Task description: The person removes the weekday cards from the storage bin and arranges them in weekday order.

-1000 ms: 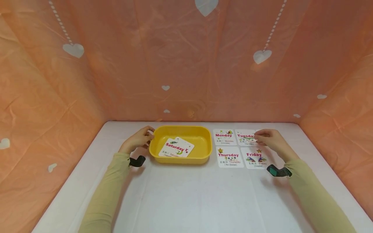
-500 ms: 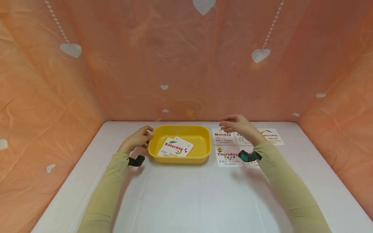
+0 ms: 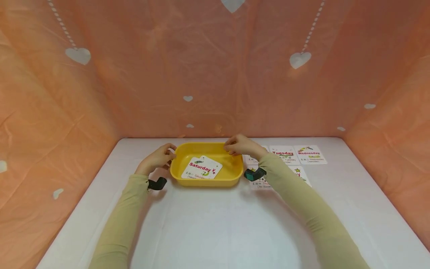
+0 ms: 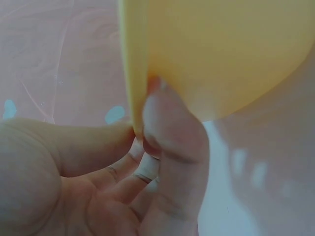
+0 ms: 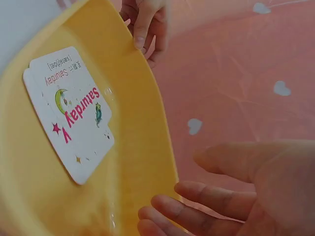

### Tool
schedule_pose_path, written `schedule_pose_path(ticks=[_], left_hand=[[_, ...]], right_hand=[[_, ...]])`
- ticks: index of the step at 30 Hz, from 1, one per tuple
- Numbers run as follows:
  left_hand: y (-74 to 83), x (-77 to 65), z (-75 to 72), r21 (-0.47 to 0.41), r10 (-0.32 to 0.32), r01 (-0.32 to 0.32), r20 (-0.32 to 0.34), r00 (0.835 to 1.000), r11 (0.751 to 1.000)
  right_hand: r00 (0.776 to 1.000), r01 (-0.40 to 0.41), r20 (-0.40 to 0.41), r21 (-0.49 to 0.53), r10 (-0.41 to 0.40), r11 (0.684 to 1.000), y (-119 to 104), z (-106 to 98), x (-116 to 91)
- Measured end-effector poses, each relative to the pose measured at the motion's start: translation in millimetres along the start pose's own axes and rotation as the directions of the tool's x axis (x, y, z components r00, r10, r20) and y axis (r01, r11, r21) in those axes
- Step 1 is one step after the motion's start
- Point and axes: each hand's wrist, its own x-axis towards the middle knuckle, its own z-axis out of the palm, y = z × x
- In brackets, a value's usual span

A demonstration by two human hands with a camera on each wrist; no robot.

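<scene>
A yellow plastic basin (image 3: pixel 206 183) stands on the table towards the back. My left hand (image 3: pixel 155 160) pinches its left rim between thumb and finger, as the left wrist view shows close up. Inside lies a "Saturday" card (image 3: pixel 201 168) on top of another card that is mostly covered. My right hand (image 3: pixel 244 146) is over the basin's right end. The right wrist view shows its fingers (image 5: pixel 211 196) loosely bent at the rim, thumb apart, holding nothing. Right of the basin lie weekday cards: "Tuesday" (image 3: pixel 283 158), "Wednesday" (image 3: pixel 310 155), and others partly hidden by the right arm.
A white cloth (image 3: pixel 201 228) covers the table. Orange fabric (image 3: pixel 215 74) printed with white hearts hangs close behind the table and along both sides. A dark band (image 3: pixel 157 184) with a camera sits on each wrist.
My right hand has moved left from beside the "Tuesday" card, past "Monday", to the basin's right end. The "Wednesday" card has come into full view. My left hand stays on the rim.
</scene>
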Motion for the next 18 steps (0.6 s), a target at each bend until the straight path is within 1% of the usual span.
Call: schedule_pose_path(ticks=[5, 8, 13, 18], left_hand=[[0.0, -0.9, -0.9, -0.004, -0.003, 0.003, 0.003, 1.000, 1.000], [0.5, -1.4, -0.8, -0.002, -0.005, 0.005, -0.003, 1.000, 1.000], [1.7, -2.7, -1.0, 0.001, -0.005, 0.005, -0.006, 1.000, 1.000], [2.1, -4.1, -0.4, -0.006, -0.011, 0.011, -0.007, 1.000, 1.000]], right_hand=[[0.999, -0.028, 0.017, 0.006, 0.028, 1.000, -4, 10, 12], [0.999, -0.033, 0.018, 0.015, 0.033, 0.999, -7, 13, 16], [0.998, -0.055, 0.043, 0.026, 0.054, 0.998, -8, 16, 22], [0.995, -0.088, 0.062, 0.078, 0.083, 0.993, -8, 24, 26]])
